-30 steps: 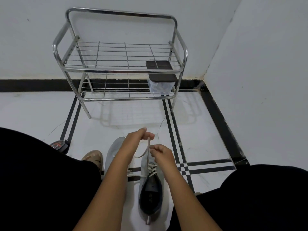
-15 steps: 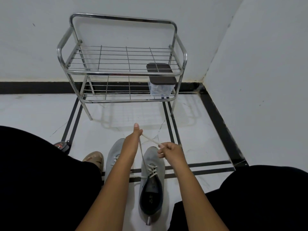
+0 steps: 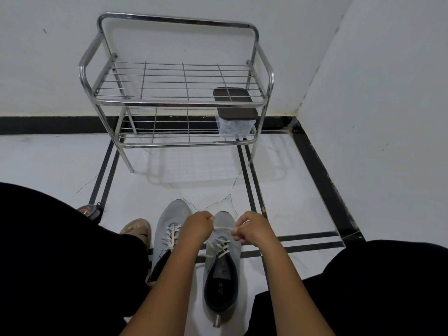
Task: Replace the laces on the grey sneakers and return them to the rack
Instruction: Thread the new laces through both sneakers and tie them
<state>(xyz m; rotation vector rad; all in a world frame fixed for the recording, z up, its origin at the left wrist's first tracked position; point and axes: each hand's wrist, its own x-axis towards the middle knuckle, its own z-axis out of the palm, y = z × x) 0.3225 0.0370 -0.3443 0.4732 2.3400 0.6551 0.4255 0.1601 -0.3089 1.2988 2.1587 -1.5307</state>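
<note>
Two grey sneakers stand side by side on the white floor between my knees, toes pointing at the rack. The left sneaker (image 3: 167, 224) is laced in white. Over the right sneaker (image 3: 223, 265), my left hand (image 3: 197, 226) and my right hand (image 3: 252, 229) each pinch one end of its white lace (image 3: 224, 225), which stretches taut between them above the toe. The lace crosses through the upper eyelets below my hands. The chrome wire rack (image 3: 179, 103) stands against the wall ahead, both shelves bare of shoes.
A clear plastic box with a dark lid (image 3: 235, 117) sits on the rack's lower shelf at the right. A tan shoe (image 3: 135, 230) and a dark red-marked object (image 3: 88, 210) lie by my left knee. Walls meet in a corner at the right.
My hands came down from a raised pull to just above the sneaker's toe and spread sideways, drawing the lace flat between them. The view tilted down a little.
</note>
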